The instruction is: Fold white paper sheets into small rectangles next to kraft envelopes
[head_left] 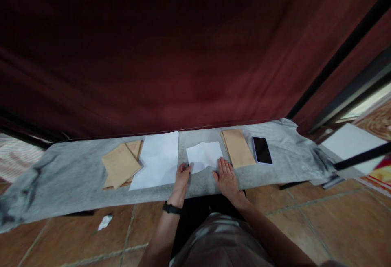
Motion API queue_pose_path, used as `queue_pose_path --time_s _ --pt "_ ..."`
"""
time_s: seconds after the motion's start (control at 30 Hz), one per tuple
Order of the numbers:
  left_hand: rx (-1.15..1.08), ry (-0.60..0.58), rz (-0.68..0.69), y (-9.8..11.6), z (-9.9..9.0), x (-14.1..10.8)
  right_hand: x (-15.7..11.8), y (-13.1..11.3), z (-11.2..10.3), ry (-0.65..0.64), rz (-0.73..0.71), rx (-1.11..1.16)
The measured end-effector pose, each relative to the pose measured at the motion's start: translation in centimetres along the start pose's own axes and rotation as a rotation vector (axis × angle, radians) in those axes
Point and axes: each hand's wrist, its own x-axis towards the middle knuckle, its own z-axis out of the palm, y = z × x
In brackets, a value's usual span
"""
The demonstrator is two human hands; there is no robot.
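A small creased sheet of white paper (204,155) lies in front of me on the grey cloth. At its lower left corner my left hand (182,174) is closed, with the paper's edge at its fingertips and a small dark spot beside them. My right hand (226,177) rests flat with fingers stretched out, its fingertips at the sheet's lower right corner. Just beyond that hand lies a stack of brown envelopes (238,148). Left of the small sheet are larger white sheets (160,157), close to my left hand.
More brown envelopes (121,164) overlap in a loose pile at the left. A phone (262,150) with a dark screen lies right of the envelope stack. The grey cloth (70,177) covers a narrow table against a dark red curtain (171,63). Crumpled white paper (105,222) is on the floor.
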Motion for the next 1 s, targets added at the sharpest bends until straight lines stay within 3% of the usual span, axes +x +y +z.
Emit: queue_pose_path --time_s 0.23,0.43,0.57,0.63,0.7,0.8,0.9,1.0 --pt "-0.028 -0.092 0.013 1.7 -0.1 -0.7 0.0 0.0 -0.2 0.002 0.018 0.041" --pt "-0.06 -0.118 0.146 3.8 0.3 -2.5 1.4 -1.2 -1.8 -0.021 0.013 0.239" --pt "-0.048 -0.251 0.31 5.9 1.1 -4.4 3.8 -3.9 -4.0 -0.054 0.037 0.651" --pt "-0.074 -0.288 0.373 6.6 1.3 -5.0 5.1 -5.0 -5.2 -0.03 0.15 0.957" --pt "-0.128 -0.228 0.387 6.5 1.2 -5.0 6.3 -5.5 -6.3 0.008 0.325 1.28" --pt "-0.205 -0.11 0.24 5.1 1.0 -4.5 7.4 -5.3 -7.3 0.035 0.512 1.582" --pt "-0.302 -0.206 -0.035 2.9 1.3 -3.9 7.5 -4.8 -6.9 0.029 0.515 1.613" --pt "-0.333 -0.262 -0.057 0.9 2.0 -3.2 6.5 -4.2 -5.3 -0.022 0.563 1.554"
